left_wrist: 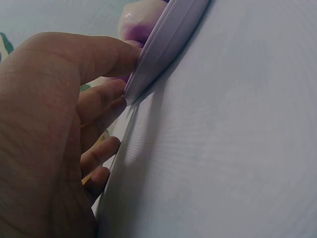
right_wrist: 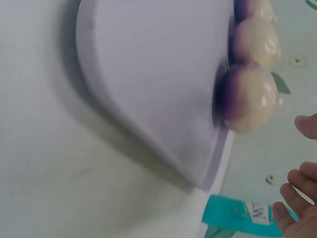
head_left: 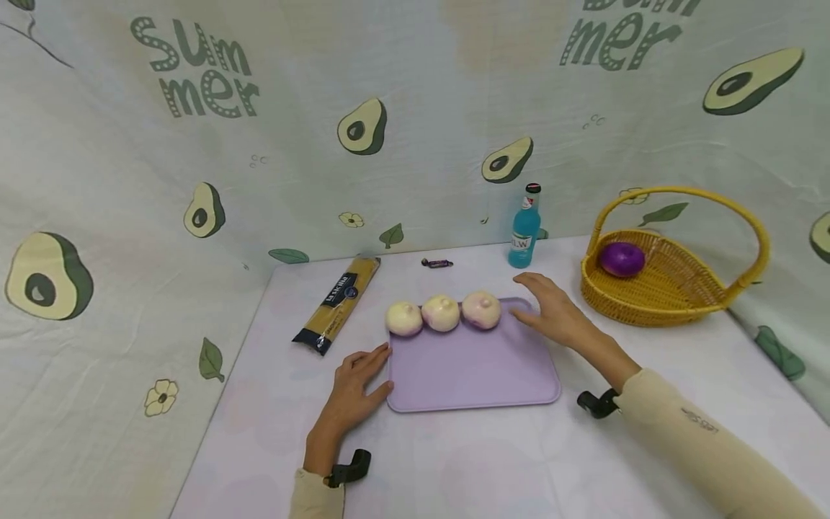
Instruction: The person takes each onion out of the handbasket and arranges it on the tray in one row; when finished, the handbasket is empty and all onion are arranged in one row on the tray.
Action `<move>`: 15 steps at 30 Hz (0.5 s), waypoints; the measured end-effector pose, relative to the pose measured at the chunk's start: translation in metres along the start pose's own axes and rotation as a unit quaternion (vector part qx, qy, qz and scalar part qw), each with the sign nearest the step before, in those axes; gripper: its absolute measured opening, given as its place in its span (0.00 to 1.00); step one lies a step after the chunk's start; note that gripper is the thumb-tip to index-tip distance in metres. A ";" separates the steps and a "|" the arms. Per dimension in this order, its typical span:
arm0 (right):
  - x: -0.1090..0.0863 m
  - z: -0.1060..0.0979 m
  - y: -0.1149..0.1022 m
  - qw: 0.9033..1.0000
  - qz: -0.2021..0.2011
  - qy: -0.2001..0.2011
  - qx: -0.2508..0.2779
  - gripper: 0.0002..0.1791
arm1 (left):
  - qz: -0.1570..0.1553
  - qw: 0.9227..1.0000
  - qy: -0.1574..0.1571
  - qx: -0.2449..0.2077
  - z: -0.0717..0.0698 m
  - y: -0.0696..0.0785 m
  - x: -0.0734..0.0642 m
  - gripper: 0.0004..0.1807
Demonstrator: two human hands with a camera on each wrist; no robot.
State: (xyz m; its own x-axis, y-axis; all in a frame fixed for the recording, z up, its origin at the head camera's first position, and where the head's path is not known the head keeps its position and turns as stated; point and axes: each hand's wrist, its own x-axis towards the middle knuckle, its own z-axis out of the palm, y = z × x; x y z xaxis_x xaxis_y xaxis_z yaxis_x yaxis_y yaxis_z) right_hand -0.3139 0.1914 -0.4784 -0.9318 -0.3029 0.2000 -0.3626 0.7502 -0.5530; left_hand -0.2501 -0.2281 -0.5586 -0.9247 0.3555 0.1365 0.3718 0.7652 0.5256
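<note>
A lilac tray [head_left: 473,371] lies on the table. Along its far edge sit three round cream-coloured vegetables with purple patches, resembling turnips: a left one [head_left: 403,318], a middle one [head_left: 441,313] and a right one [head_left: 481,310]. My left hand [head_left: 355,386] is at the tray's left side, thumb and fingertips right at the rim in the left wrist view. My right hand [head_left: 551,310] hovers by the far right corner with its fingers spread and nothing in them. The rightmost vegetable [right_wrist: 250,99] is just beyond its thumb in the right wrist view.
A yellow wicker basket [head_left: 655,316] with a purple round vegetable [head_left: 622,259] stands at the right. A blue bottle [head_left: 524,229] stands at the back, near a small dark-wrapped candy [head_left: 437,264]. A spaghetti pack [head_left: 340,303] lies left of the tray. Printed cloth hangs behind.
</note>
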 end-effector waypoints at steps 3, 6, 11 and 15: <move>-0.002 -0.013 0.008 1.000 0.005 0.015 -0.015 0.34 | -0.005 1.000 -0.004 0.001 0.000 0.000 0.000 0.35; -0.005 -0.024 0.016 0.999 0.022 0.024 -0.026 0.34 | -0.004 1.000 -0.004 0.001 0.000 0.000 0.000 0.35; -0.010 -0.038 0.029 0.998 0.046 0.025 -0.032 0.34 | 0.002 1.000 0.004 -0.003 -0.001 0.003 -0.001 0.35; -0.013 -0.045 0.037 0.998 0.040 0.032 -0.040 0.33 | 0.002 1.000 0.004 -0.006 0.000 0.003 -0.002 0.35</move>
State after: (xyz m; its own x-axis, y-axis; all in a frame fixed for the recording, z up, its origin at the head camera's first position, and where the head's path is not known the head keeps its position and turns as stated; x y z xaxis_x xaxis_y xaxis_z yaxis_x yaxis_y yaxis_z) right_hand -0.3160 0.2496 -0.4657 -0.9560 -0.2038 0.2108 -0.2850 0.8152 -0.5041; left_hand -0.2474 -0.2261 -0.5567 -0.9236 0.3547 0.1454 0.3749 0.7571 0.5350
